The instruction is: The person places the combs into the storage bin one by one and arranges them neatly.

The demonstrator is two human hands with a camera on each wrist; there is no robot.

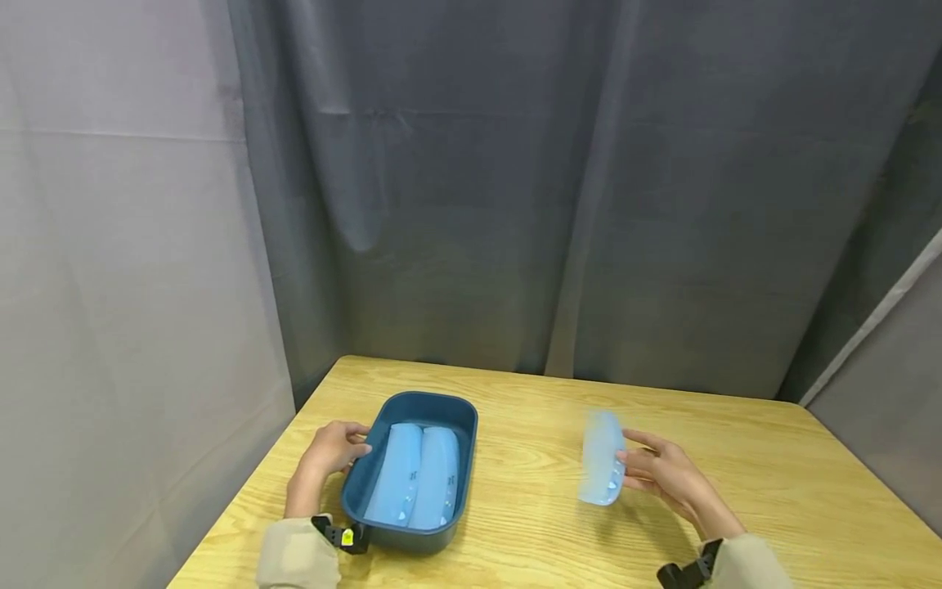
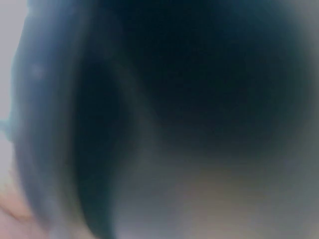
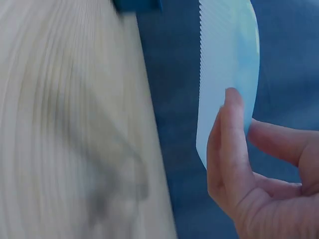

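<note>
A dark blue tray (image 1: 471,425) with rounded corners sits on the wooden worktop (image 1: 530,523), toward its left side. Inside it lie two pale blue packs (image 1: 416,487), side by side and touching, running the length of the tray and filling most of its floor. Small markings show near their near ends, too small to read.

The left hand (image 1: 334,448) rests at the tray's left rim, fingers curled over the edge and gripping it. The left wrist view is only a dark blur and adds nothing.

The right hand (image 1: 658,470) is well apart from the tray, out over the right half of the worktop. It holds a third pale blue pack (image 1: 602,458), the same kind as those in the tray, upright on its long axis and slightly tilted, lifted clear of the wood. The right wrist view shows the pack (image 3: 227,64) pinched between thumb and fingers (image 3: 232,144) at its lower part, with a serrated edge along one side.

Grey curtains (image 1: 515,188) hang behind the worktop.
</note>
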